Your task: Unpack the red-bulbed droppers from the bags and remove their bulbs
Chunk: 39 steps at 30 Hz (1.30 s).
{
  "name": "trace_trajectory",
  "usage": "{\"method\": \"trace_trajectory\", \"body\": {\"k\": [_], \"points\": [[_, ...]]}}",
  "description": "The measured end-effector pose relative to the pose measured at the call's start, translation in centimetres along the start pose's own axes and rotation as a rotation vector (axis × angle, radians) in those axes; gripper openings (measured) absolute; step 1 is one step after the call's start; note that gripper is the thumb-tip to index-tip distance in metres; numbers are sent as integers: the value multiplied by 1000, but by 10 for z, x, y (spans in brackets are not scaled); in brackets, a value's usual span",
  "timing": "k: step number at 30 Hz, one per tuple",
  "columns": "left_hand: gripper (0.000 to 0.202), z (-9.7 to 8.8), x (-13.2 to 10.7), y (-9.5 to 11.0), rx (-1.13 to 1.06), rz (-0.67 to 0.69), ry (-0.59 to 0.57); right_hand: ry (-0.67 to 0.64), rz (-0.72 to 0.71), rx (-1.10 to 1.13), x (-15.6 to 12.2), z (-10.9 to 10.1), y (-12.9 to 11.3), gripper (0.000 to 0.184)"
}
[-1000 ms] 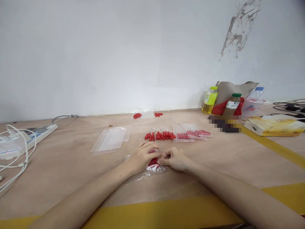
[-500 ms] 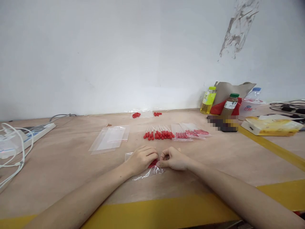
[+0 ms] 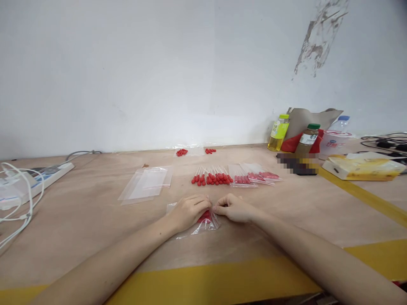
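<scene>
Zip bag (image 3: 197,231) with red-tipped swabs inside lies flat on the near worktop (image 3: 178,258), both hands on it; left hand (image 3: 190,210) curls down over it, fingers nearly together, can't tell if it grips or only presses; right hand (image 3: 232,207) has thumb and forefinger pinched on the bag's right edge; can't see if the seal is shut.

Progress: a few filled bags (image 3: 244,179) lie overlapped beyond and right of the hands; loose swabs (image 3: 218,179) sit in a row just beside them, unbagged; flat unfilled bags (image 3: 151,182) lie to the left; so bagging looks part done, with loose swabs and spare bags left.

Materials: bags are thin clear plastic film, wrinkled and glossy under the hands, smooth in the left stack; swabs have matte red bulb heads on slim white sticks, heads toward the person; worktop is pale, wood-toned, with yellow strips (image 3: 197,286).
</scene>
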<state>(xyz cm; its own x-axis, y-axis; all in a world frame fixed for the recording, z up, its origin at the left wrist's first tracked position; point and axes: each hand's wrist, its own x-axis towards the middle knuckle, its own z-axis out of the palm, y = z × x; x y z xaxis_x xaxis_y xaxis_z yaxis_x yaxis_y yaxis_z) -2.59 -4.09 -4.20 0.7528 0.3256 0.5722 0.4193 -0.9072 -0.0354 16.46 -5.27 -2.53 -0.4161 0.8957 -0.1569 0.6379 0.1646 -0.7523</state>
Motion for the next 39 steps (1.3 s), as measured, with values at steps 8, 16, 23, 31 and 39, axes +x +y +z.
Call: {"method": "trace_trajectory", "body": {"k": [8,16,23,31,39], "points": [[17,-1,0,-1,50,6,-67,137,-49,-23,3,8,4,11],[21,-1,-2,-4,12,-45,-101,321,-789,-370,2,1,20,11],[20,-3,-2,-4,28,-70,-107,512,-1039,-730,8,6,18,14],[19,-14,5,-5,87,12,-190,517,-1118,-875,13,5,20,24],[21,-22,9,-2,26,70,-310,392,-1075,-933,12,3,15,29]]}}
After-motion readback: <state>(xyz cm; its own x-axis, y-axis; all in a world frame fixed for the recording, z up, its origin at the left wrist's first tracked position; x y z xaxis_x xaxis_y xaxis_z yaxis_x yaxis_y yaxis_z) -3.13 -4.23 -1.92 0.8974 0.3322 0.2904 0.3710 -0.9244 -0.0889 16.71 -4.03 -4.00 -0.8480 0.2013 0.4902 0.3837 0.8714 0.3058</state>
